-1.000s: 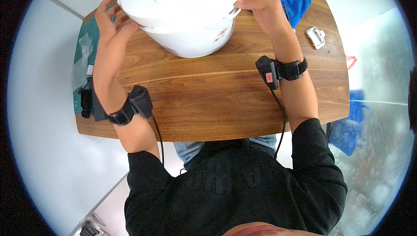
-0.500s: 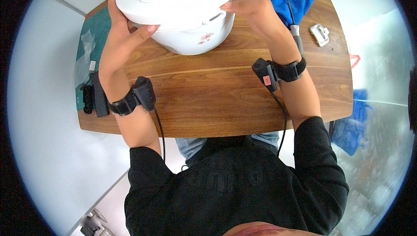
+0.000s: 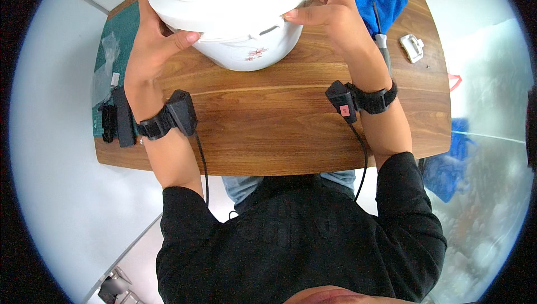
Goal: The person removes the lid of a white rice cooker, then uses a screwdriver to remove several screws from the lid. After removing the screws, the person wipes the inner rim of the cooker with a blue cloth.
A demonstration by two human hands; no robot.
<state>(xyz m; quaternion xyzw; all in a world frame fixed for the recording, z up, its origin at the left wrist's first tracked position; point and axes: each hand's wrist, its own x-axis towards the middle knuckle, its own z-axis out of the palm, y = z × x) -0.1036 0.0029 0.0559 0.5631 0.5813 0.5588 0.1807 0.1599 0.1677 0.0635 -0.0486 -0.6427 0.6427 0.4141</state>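
Both hands clasping white rice cooker (image 3: pixel 235 13), left hand (image 3: pixel 154 46) and right hand (image 3: pixel 335 15) on opposite sides, thumbs inward

The left hand (image 3: pixel 154 46) and right hand (image 3: pixel 335 15) grip opposite sides of a white rice cooker (image 3: pixel 235 10) over a wooden table (image 3: pixel 279 119). A blue cloth (image 3: pixel 375 1), a screwdriver (image 3: pixel 382 38) and a small white clip (image 3: pixel 412 48) lie to its right; a green mat (image 3: pixel 120 35) lies left.
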